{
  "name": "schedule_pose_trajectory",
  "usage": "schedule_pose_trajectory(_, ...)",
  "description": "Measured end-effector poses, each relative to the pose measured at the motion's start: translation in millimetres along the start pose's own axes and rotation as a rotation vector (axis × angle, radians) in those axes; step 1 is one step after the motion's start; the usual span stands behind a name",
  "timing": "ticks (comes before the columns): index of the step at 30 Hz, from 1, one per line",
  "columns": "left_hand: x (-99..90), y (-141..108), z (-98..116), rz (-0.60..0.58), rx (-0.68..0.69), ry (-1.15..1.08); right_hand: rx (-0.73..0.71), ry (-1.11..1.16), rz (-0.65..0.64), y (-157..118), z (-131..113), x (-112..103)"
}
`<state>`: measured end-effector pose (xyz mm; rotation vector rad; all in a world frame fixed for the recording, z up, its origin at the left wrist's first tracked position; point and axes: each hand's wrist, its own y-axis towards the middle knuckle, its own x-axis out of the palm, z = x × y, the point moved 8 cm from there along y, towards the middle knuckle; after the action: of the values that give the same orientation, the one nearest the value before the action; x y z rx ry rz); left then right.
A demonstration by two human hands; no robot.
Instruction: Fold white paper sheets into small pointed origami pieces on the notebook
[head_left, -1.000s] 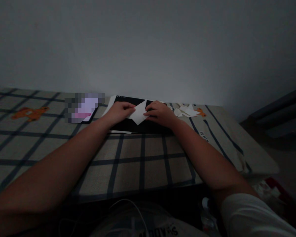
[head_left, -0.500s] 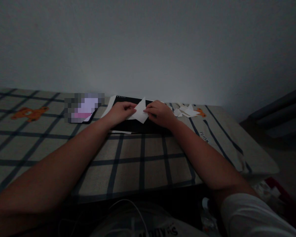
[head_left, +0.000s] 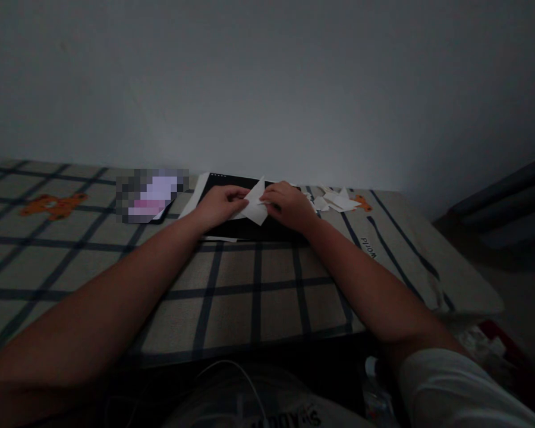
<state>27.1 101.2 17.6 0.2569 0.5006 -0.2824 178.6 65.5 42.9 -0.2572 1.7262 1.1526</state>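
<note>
A piece of folded white paper with pointed corners is held up between my two hands, above a dark flat pad. My left hand pinches its left side between thumb and fingers. On the other side, my right hand has its fingertips closed on the right edge. The fingers partly cover the folds. White sheets stick out from under the dark pad at its left. Several folded white paper pieces lie just right of my right hand.
A phone, its screen blurred out, rests on the checked tablecloth at the left. The wall rises behind the table. Below the front edge are a white cable and a plastic bottle.
The folded paper has tilted slightly, its lower tip shifting a little right and down. Both hands keep hold of it and have barely moved.
</note>
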Motion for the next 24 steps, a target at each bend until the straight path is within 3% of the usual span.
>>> schedule_pose_trajectory(11,5.1,-3.9,11.3,-0.010,0.107,0.103,0.038,0.049,0.003,0.7,1.5,-2.7)
schedule_pose_trajectory(24,3.7,-4.1,12.0,0.015,0.117,0.145,0.271,0.149,0.075,0.5,17.4,-0.9)
